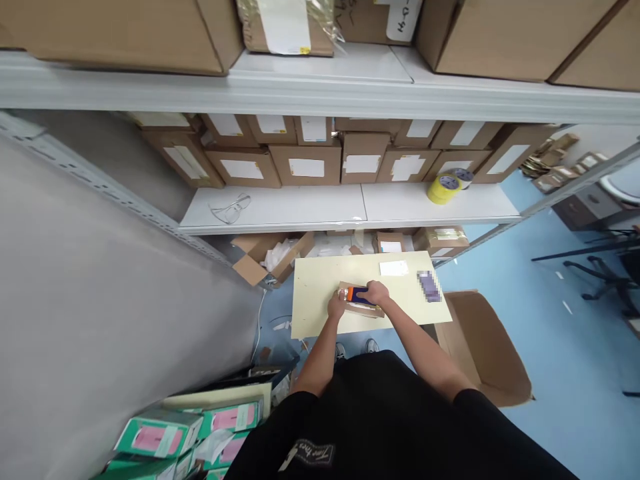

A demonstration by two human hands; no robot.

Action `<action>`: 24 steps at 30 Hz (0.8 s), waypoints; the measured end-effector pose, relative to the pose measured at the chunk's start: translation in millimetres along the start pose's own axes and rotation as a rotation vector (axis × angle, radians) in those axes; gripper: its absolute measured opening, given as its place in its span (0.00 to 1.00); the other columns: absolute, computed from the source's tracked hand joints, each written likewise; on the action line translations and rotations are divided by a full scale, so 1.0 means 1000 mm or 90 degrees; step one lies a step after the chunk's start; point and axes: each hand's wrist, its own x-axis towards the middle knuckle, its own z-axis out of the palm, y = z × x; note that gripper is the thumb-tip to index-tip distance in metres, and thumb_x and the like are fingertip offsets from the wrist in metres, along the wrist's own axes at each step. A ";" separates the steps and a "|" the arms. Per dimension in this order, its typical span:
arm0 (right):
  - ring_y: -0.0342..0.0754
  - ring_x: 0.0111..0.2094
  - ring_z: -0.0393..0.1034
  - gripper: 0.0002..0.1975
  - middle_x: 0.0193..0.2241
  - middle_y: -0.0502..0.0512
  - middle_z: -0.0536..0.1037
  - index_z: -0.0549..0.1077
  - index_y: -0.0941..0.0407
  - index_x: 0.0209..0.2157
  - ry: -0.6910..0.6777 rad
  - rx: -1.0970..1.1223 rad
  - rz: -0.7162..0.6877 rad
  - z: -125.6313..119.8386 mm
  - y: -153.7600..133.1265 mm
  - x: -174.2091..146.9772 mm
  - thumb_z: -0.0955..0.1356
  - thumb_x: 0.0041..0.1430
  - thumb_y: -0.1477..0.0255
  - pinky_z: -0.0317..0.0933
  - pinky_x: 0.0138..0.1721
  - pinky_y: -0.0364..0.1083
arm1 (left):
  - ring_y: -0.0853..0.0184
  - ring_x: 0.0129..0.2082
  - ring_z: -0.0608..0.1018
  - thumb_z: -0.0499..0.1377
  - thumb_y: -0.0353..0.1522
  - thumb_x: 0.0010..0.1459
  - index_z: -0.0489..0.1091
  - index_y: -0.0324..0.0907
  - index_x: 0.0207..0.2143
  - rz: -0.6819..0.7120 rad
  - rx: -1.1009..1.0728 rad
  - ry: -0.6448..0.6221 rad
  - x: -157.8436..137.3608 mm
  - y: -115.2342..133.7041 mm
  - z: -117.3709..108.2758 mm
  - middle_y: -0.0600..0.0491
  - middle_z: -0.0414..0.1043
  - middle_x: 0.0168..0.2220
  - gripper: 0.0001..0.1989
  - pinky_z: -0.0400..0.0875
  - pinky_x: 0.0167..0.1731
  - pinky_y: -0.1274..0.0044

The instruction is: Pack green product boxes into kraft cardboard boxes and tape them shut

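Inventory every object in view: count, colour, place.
table: 1, pale yellow, centre
package: 1, brown, on table
tool: 1, blue-orange, over package
paper: 1, white, table's far side
blurred item: 1, purple, table's right
shelves: 2+, white, beyond table
boxes: many, brown, on shelves
glasses: 1, clear, shelf's left
tape: 2+, yellow/grey, shelf's right
open box: 1, brown, under shelves
carton: 1, brown, right of table
green boxes: several, green-pink, lower left
chair: 1, black, far right
shoes: 2, greyish, below table
shirt: 1, black, bottom
left hand: 1, bare, at package
right hand: 1, bare, on tool
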 end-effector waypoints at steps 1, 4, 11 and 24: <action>0.54 0.45 0.80 0.25 0.46 0.63 0.85 0.82 0.57 0.43 0.000 0.007 0.007 -0.002 0.013 -0.003 0.73 0.58 0.49 0.63 0.34 0.43 | 0.51 0.56 0.80 0.44 0.50 0.73 0.70 0.42 0.63 -0.002 0.012 -0.011 -0.002 0.005 0.010 0.40 0.79 0.55 0.30 0.72 0.56 0.64; 0.53 0.42 0.79 0.22 0.43 0.61 0.85 0.82 0.56 0.41 0.003 0.031 0.022 -0.006 0.060 -0.017 0.74 0.58 0.51 0.61 0.32 0.43 | 0.51 0.56 0.80 0.43 0.52 0.73 0.67 0.43 0.65 0.005 0.043 -0.043 -0.009 0.019 0.034 0.40 0.79 0.56 0.32 0.72 0.56 0.64; 0.56 0.39 0.78 0.19 0.37 0.62 0.84 0.80 0.57 0.35 0.033 0.059 0.126 -0.020 0.199 -0.069 0.75 0.58 0.54 0.59 0.33 0.47 | 0.50 0.57 0.79 0.41 0.51 0.73 0.68 0.41 0.64 0.029 0.071 -0.070 -0.010 0.028 0.048 0.39 0.79 0.54 0.32 0.70 0.58 0.62; 0.49 0.28 0.75 0.22 0.28 0.54 0.83 0.81 0.57 0.35 0.052 0.167 -0.031 -0.031 0.133 -0.049 0.75 0.56 0.50 0.60 0.28 0.43 | 0.53 0.57 0.79 0.49 0.47 0.72 0.74 0.38 0.55 0.003 -0.007 0.003 0.022 0.006 -0.032 0.38 0.80 0.53 0.26 0.71 0.57 0.66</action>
